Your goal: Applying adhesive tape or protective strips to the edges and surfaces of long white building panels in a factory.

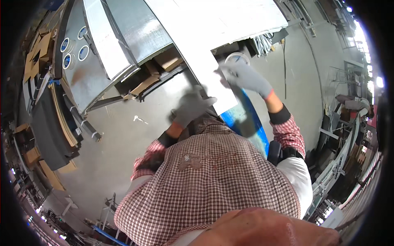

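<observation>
A long white panel runs from the top of the head view toward my body, its narrow near end close to my apron. My left hand, in a grey glove, is at the left edge of that end, thumb reaching over the white surface. Motion smears its fingers. Across the panel, my right hand, also gloved in grey, is at the right edge with blurred fingertips. Whether either hand grips anything cannot be made out. A round roll of tape lies just beyond the right hand. Under the panel's near end is a blue surface.
Left stands a metal-topped table with several tape rolls and a white strip. Cardboard pieces sit beneath it. Dark sheets are stacked further left. A bundle of pale strips hangs beyond my right hand.
</observation>
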A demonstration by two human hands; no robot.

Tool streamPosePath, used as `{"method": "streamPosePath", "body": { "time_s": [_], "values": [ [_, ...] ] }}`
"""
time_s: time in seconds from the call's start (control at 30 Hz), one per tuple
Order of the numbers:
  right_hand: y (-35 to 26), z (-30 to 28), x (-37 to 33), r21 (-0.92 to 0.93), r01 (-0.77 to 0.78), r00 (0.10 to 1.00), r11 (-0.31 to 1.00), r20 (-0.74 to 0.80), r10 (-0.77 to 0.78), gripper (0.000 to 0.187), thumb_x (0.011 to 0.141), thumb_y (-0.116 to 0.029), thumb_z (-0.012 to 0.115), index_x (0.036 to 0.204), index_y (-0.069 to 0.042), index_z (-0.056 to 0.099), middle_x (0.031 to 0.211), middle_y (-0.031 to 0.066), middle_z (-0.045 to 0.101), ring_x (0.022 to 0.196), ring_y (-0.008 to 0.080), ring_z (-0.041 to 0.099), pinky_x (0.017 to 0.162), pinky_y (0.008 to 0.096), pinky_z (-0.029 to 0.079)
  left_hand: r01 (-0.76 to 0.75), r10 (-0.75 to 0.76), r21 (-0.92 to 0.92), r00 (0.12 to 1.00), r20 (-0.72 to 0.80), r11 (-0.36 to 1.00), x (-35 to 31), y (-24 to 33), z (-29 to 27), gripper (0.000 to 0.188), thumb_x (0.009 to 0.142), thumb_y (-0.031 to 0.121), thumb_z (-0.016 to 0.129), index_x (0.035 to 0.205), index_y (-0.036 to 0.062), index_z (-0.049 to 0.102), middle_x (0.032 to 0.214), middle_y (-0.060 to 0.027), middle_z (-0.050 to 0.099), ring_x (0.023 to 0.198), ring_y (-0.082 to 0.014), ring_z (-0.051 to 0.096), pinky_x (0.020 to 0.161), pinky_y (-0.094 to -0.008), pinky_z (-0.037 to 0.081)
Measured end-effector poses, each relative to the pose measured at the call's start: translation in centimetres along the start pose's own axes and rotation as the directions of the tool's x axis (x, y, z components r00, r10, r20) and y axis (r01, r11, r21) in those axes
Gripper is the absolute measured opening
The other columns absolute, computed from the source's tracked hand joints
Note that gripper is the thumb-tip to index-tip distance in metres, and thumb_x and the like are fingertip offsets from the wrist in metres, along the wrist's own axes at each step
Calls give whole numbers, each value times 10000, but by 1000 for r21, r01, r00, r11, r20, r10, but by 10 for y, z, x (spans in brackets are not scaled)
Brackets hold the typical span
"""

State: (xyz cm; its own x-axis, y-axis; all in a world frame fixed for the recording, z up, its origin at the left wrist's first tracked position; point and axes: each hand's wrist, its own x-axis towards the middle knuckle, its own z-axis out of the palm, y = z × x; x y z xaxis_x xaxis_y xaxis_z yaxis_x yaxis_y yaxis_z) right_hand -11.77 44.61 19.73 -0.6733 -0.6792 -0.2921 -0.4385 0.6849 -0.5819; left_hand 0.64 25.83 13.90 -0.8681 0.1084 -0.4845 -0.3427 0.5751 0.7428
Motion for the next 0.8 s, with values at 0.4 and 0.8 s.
{"method": "streamPosePath", "body": {
  "time_s": [0.4,0.8],
  "values": [
    [88,-7,47,-110,-255,811,961,516,275,350,761,-139,629,1093,-37,662,1013,142,683,878,220,655,785,353,514,-43,-13,-333,987,-163,942,7,-57,-11,573,799,68,664,1338,34,474,800,-41,602,702,-101,555,670,-251,482],
    [-16,94,16,47,-384,880,922,-284,381,931,660,-441,747,1373,-4,338,1203,323,460,1116,337,503,925,436,419,-133,352,-793,930,108,595,173,-217,130,382,857,134,609,1214,3,564,1077,-83,624,998,-201,588,875,-322,494]
  ]
}}
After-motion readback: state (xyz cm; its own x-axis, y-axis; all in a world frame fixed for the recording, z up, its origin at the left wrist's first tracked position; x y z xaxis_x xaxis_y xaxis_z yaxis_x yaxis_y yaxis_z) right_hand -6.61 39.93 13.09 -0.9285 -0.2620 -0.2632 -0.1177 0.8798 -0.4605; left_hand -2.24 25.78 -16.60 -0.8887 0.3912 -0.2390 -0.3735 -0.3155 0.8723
